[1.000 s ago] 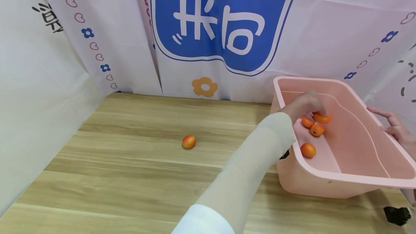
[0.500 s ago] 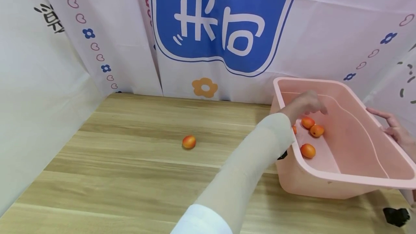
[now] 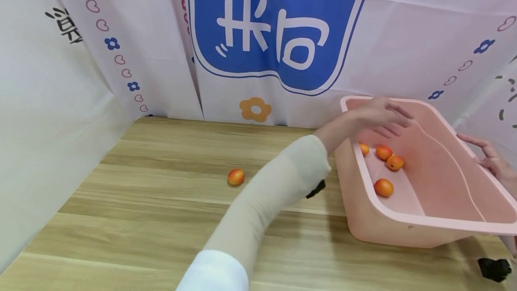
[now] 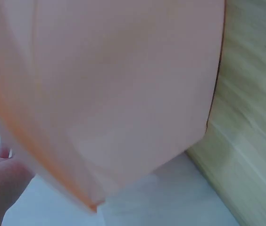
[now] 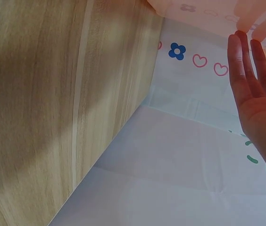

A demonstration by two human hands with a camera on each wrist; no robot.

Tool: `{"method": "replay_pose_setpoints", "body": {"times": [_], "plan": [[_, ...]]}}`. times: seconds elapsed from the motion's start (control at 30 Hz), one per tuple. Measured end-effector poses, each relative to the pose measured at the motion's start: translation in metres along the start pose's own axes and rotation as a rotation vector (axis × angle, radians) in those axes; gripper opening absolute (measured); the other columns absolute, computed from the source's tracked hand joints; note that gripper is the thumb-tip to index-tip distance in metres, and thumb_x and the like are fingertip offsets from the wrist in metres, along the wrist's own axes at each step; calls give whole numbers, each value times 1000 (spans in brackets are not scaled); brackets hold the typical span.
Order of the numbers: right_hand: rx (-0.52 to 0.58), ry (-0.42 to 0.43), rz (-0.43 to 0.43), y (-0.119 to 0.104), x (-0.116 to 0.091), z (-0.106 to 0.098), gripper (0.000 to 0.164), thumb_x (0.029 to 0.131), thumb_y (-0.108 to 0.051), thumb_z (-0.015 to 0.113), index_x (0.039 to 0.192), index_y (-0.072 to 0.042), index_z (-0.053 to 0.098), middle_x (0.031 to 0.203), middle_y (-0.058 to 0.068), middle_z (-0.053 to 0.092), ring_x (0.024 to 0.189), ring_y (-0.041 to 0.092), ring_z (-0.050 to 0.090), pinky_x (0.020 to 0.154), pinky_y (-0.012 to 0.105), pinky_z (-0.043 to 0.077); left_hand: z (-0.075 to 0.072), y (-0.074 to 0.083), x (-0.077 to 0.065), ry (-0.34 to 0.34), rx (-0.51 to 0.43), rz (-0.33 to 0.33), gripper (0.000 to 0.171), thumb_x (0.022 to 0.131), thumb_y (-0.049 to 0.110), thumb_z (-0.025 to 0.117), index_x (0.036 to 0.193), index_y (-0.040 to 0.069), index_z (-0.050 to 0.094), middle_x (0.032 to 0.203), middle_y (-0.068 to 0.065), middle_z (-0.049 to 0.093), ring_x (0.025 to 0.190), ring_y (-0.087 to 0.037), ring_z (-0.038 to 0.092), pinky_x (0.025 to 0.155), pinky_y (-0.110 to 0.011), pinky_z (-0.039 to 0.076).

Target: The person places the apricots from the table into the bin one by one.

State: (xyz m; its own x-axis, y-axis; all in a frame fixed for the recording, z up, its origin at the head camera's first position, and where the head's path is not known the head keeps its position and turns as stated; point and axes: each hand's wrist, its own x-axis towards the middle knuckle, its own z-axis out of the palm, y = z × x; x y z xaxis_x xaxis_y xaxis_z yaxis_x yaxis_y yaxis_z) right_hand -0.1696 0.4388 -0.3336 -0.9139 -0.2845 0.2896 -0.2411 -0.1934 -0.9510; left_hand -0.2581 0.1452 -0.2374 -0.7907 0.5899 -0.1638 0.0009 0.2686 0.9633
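Note:
My left hand (image 3: 385, 116) is over the far left part of a pink plastic tub (image 3: 434, 226), fingers loosely stretched and holding nothing. In the left wrist view, the hand (image 4: 3, 183) appears beyond the tub's rim. Several small oval orange-red fruits lie on the tub floor, among them a nearer fruit (image 3: 383, 187) and a pair with one fruit (image 3: 395, 162) in front. Another fruit (image 3: 363, 149) is partly hidden by the left rim. At the tub's right rim is my right hand (image 3: 490, 158); in the right wrist view its straight fingers (image 5: 260, 70) meet the outer wall.
One more orange-red fruit (image 3: 236, 177) lies on the wood-grain table (image 3: 161, 219), left of the tub. A white printed cloth (image 3: 161, 71) hangs behind the table and along both sides. Black wrist gear (image 3: 494, 269) shows at the lower right.
My left hand has let go of a fruit, which has shifted to the tub's left side. Then the hand has risen toward the rim with fingers spreading. My right hand has stayed put.

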Motion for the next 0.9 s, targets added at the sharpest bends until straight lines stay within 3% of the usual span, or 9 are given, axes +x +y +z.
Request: {"method": "replay_pose_setpoints", "body": {"times": [0.13,0.33,0.57,0.77,0.9], "plan": [[-10,3,3,-1,1,1,91,88,22,6,138,-25,65,65,-1,66,48,2,61,44,16,50,-29,-4,-19,-65,-75,80,34,99,10,70,133,6,67,110,-4,74,85,-17,75,73,-26,62],[21,15,-17,1,0,1,86,90,22,9,138,-21,65,77,6,73,52,7,65,48,17,53,-77,-13,-50,-106,-120,137,39,101,9,67,139,1,61,124,-10,70,94,-24,75,88,-36,62],[115,-65,-60,4,2,-5,83,92,24,9,141,-15,63,91,9,76,59,8,70,51,19,56,-114,-35,-84,-13,-29,168,36,101,13,69,135,1,64,120,-16,72,93,-26,75,86,-36,62],[61,-4,-27,4,2,-5,90,85,25,8,137,-19,67,80,6,74,52,6,66,46,17,52,-139,-67,-110,0,8,126,32,102,10,66,132,-1,64,121,-16,71,101,-31,73,94,-45,60],[21,18,-55,6,3,-6,87,85,25,10,135,-19,67,93,4,76,57,7,67,49,17,53,-156,-89,-129,34,54,94,31,102,10,66,131,-2,65,121,-17,70,107,-37,70,96,-50,58]]}}
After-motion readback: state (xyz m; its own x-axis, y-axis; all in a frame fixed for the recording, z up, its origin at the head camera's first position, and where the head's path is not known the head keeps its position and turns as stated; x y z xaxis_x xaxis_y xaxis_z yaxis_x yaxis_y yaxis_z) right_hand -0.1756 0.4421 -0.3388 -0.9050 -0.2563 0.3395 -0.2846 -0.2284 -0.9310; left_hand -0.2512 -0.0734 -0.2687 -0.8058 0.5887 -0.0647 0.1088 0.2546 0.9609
